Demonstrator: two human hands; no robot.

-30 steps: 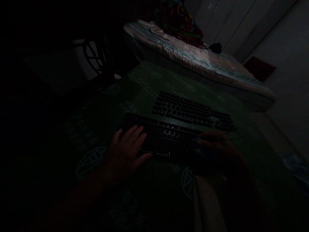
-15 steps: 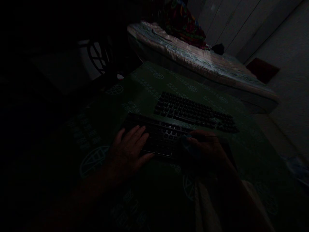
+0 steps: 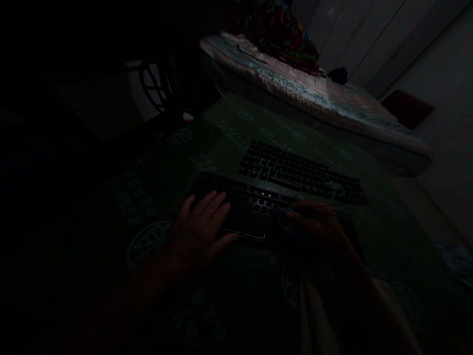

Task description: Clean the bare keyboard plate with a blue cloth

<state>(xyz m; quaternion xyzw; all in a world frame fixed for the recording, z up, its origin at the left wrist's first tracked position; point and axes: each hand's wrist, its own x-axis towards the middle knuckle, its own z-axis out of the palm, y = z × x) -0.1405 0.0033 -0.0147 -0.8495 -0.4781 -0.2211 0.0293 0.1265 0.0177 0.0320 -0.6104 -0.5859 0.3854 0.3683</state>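
Observation:
A black keyboard base (image 3: 242, 217) lies on the green patterned table cover, with the key sockets bare in its middle. My left hand (image 3: 203, 219) rests flat on its left part, fingers spread. Over the right part, my right hand (image 3: 320, 222) is closed on a dark bluish thing (image 3: 293, 229), perhaps a cloth; the dark hides its exact shape. Just beyond the base, loose black keycaps (image 3: 295, 170) are laid out in keyboard order, with green cover showing between some of them.
The green table cover (image 3: 218, 133) carries pale printed writing and globe marks. A pale cloth (image 3: 314, 310) lies under my right forearm. Beyond the table are a mattress (image 3: 281, 84) with a red patterned blanket (image 3: 284, 39), and a dark wheel (image 3: 153, 86) at left.
The whole view has shifted slightly, so everything appears a little further right. Both hands keep nearly the same places on the keyboard base.

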